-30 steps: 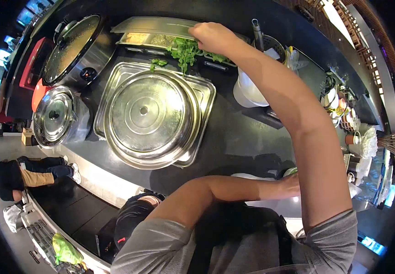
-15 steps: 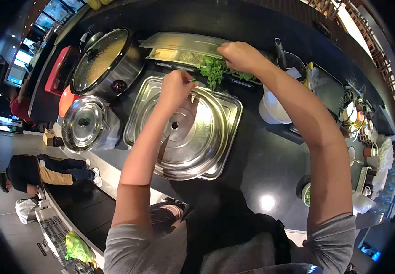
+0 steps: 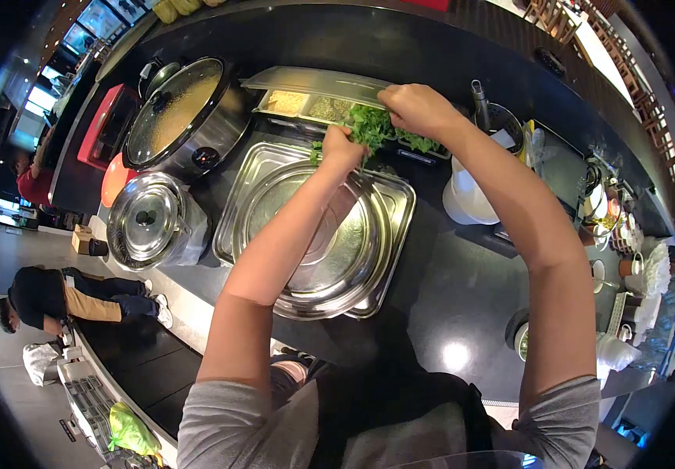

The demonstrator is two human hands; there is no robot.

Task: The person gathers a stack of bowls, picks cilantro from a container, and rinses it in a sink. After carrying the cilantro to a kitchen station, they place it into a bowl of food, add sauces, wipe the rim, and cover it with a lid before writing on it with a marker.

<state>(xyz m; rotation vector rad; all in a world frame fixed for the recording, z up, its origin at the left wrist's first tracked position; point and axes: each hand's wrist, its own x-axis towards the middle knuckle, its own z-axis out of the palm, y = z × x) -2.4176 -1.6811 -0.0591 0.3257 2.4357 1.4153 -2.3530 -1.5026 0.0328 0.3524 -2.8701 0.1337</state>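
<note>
My right hand (image 3: 419, 109) grips the edge of a clear lid (image 3: 314, 80), which is tilted up along the back of a condiment box (image 3: 269, 119). Fresh leafy herbs (image 3: 372, 125) bulge out at the box's right part. Against them is my left hand (image 3: 341, 148), its fingers closed around some of the leaves; a few sprigs stick out on its left side. Compartments to the left hold yellowish crumbs (image 3: 284, 102) and a greenish dried seasoning (image 3: 330, 109). Below my left forearm, a round steel lid (image 3: 353, 242) rests on a rectangular steel tray (image 3: 401, 203).
A large cooker (image 3: 224, 125) with a glass lid stands at left, beside a lidded pot (image 3: 146, 223). A white container (image 3: 462, 191) is right of the box. Crockery (image 3: 626, 230) crowds the far right. Beyond the counter, a person in dark clothes (image 3: 41, 297) bends at another worktop.
My left hand has moved right and up from over the steel lid to the herbs and closed on them. My right hand still holds the clear lid up.
</note>
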